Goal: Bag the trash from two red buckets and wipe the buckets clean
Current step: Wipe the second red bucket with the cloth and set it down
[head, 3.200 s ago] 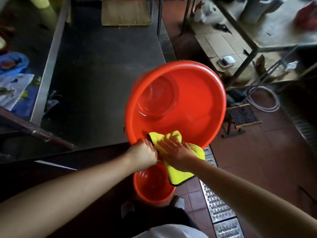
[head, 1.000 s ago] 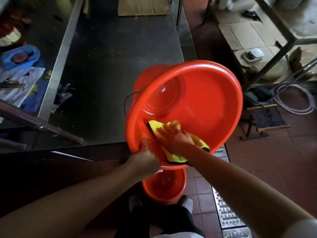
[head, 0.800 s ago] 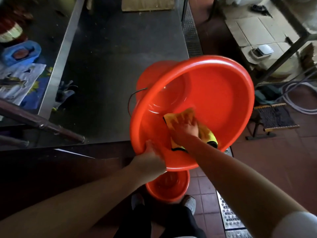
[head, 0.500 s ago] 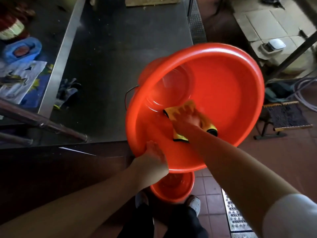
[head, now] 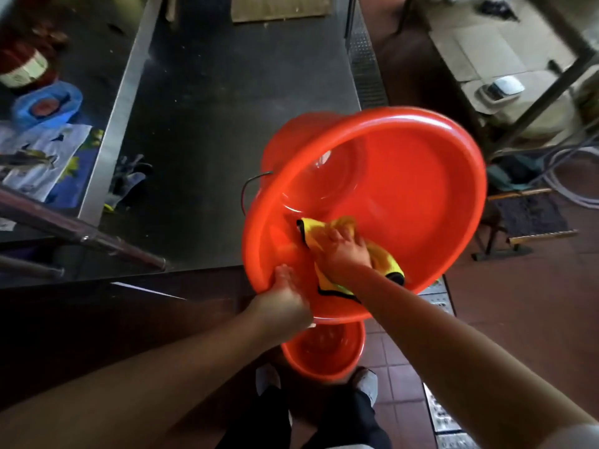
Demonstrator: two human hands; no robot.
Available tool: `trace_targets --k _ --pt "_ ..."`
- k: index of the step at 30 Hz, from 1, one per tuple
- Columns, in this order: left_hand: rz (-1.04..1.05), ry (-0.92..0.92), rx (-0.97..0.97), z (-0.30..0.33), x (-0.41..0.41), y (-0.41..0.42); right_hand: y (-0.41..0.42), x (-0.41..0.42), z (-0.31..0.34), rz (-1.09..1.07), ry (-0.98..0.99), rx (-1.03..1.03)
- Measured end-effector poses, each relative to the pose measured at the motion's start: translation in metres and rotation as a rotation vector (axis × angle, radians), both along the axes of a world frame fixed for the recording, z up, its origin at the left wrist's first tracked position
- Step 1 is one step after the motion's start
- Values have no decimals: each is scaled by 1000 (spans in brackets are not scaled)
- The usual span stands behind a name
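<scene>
The yellow cloth [head: 327,236] has slid deeper into the tilted red bucket [head: 421,196], right hand [head: 345,251] pressing it flat, left hand [head: 285,299] gripping the rim

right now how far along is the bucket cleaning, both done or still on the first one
No trash shows in either bucket, so emptying looks done. In hand: the left hand grips the rim of the tilted red bucket while the right hand presses the yellow cloth on its inner wall. Left: the second red bucket on the floor; whether it is wiped I cannot tell.
</scene>
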State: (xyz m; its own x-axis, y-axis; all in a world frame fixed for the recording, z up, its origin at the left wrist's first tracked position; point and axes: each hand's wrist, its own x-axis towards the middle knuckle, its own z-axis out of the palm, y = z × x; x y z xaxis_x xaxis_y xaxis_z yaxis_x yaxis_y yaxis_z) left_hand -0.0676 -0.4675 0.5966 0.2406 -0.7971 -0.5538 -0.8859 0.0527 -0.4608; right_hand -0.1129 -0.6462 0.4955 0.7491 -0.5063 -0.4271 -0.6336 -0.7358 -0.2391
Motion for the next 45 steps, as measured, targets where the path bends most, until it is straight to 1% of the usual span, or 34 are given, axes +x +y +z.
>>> trace_targets --k 1,2,3,4,6,9,10,11,15,17,18,20,22,26,28,31,33,38,40,43,45 --pt "-30 9 -43 -4 0 3 9 -11 5 13 -3 -23" --pt "-8 -18 -59 -5 0 1 16 -24 11 35 -4 -45" --pt "-63 -64 -59 -4 0 -2 24 -37 19 52 -13 -53" --pt "-99 -60 -62 -3 -1 -3 31 -48 27 58 -28 -52" --pt "-91 42 -55 -1 -5 -1 48 -70 38 69 -33 -46" --pt "-41 97 -61 5 -6 -1 65 -91 45 108 -8 -47" --pt "-49 110 -52 2 -4 0 66 -92 46 94 -14 -36" --pt "-103 104 -76 0 -3 0 66 -90 47 66 -24 -20" --pt "-138 26 -123 -11 0 3 59 -71 40 11 -32 1" --pt "-194 -20 -212 -18 1 1 49 -58 30 28 -22 -9" --pt "-191 15 -253 -19 1 0 44 -50 24 37 -16 -22" --pt "-151 101 -277 -24 2 2 30 -30 11 35 8 -34" --pt "-142 137 -293 -29 2 5 16 -8 -4 29 42 -42" --pt "-261 46 -311 -24 0 5 -9 31 -27 31 66 -28" --pt "-262 12 -344 -19 0 2 -19 44 -35 43 58 -35" --pt "-300 -35 -333 -17 1 1 -28 56 -36 45 72 -32" --pt "-317 -16 -313 -14 6 2 -26 56 -29 56 103 -19" --pt "-342 6 -269 -4 15 3 -1 21 7 82 105 26" --pt "-330 -1 -266 1 16 4 14 -8 22 123 61 -5" --pt "-334 41 -320 -1 16 3 36 -50 41 172 17 -55" --pt "-333 17 -282 0 17 0 47 -70 48 199 -8 -77"
